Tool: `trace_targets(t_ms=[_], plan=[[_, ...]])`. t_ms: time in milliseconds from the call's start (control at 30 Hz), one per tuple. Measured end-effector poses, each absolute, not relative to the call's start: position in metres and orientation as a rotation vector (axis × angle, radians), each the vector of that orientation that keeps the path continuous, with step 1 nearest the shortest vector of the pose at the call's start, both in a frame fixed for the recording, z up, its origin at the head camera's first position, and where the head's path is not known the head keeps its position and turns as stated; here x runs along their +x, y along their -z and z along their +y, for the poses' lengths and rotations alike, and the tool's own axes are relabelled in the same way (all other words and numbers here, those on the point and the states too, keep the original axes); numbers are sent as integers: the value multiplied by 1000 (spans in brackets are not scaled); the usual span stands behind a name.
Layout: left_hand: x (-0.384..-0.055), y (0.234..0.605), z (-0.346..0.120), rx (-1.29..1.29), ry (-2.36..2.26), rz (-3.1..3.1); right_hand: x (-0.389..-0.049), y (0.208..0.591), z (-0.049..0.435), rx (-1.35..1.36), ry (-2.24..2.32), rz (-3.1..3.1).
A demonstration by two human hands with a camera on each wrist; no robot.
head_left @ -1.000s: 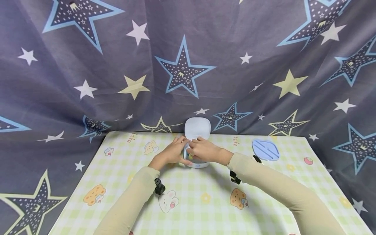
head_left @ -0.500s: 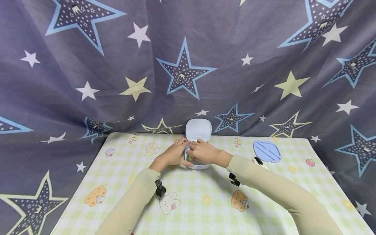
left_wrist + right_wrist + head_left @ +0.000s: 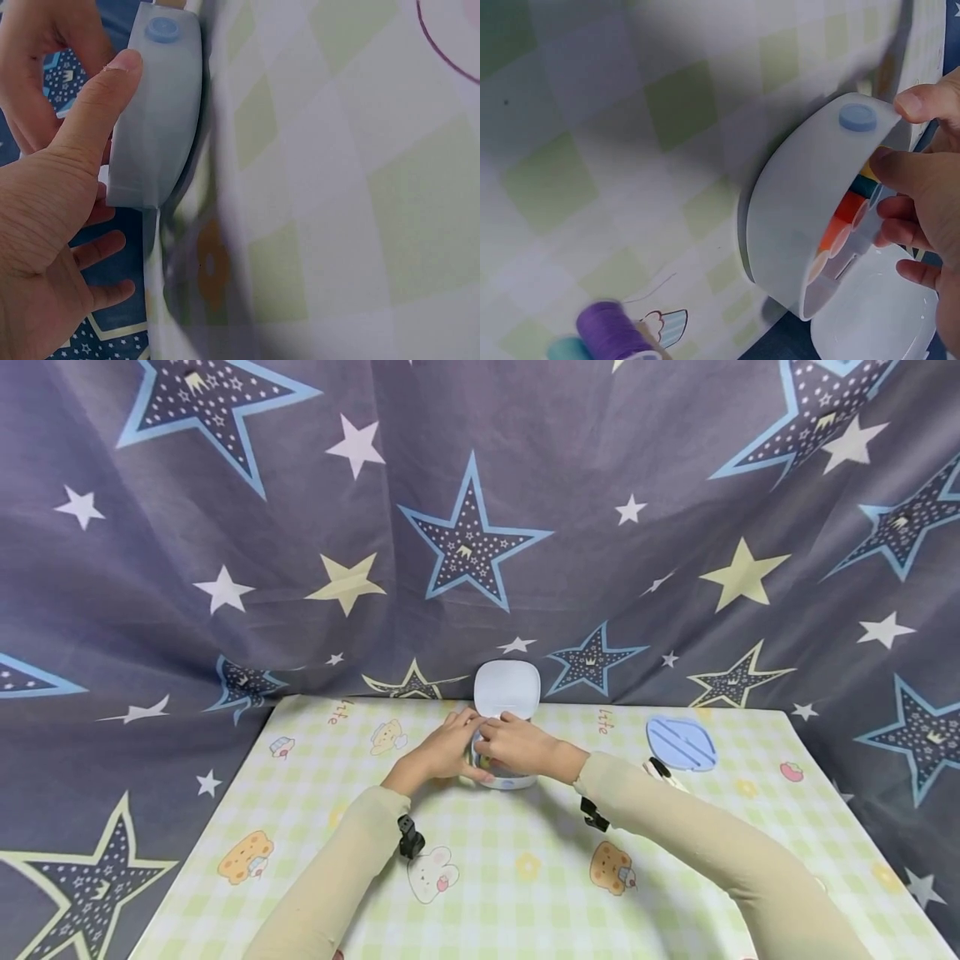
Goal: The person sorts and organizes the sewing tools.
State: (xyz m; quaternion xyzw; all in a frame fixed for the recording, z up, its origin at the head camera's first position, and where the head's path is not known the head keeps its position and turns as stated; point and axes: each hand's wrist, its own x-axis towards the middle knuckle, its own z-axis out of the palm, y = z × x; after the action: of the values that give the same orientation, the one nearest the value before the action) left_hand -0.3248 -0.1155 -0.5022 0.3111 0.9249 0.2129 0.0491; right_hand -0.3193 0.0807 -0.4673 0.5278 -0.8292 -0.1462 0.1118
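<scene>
A small white box (image 3: 802, 202) with a light blue button and a raised lid (image 3: 507, 687) stands at the table's back edge. My left hand (image 3: 447, 749) grips its left side, thumb on the front wall and other fingers behind, as the left wrist view shows. My right hand (image 3: 525, 747) reaches over the rim; in the right wrist view its thumb and fingers curl at a yellow thread spool (image 3: 868, 172), which they mostly hide. Beside that spool, a teal spool (image 3: 865, 186) and an orange spool (image 3: 850, 208) lie in a row inside.
A light blue slotted plate (image 3: 681, 743) lies at the back right. By my right forearm is a partly hidden black and white item (image 3: 660, 770). A purple thread spool (image 3: 611, 330) and another teal spool (image 3: 568, 349) lie on the checked tablecloth (image 3: 517, 877). A star-patterned curtain (image 3: 465, 552) hangs behind.
My right hand and forearm have shifted very slightly left at the box. My left hand keeps its grip, and the box and lid stay in place.
</scene>
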Motion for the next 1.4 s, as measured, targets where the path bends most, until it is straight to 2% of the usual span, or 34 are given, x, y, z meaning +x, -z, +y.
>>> trace_targets(t_ms=[1067, 1400], plan=[[-322, 499, -112, 931, -650, 2819, -320, 463, 76, 1534, 464, -2484], [-323, 499, -114, 914, -668, 2828, -319, 433, 97, 1462, 230, -2499]])
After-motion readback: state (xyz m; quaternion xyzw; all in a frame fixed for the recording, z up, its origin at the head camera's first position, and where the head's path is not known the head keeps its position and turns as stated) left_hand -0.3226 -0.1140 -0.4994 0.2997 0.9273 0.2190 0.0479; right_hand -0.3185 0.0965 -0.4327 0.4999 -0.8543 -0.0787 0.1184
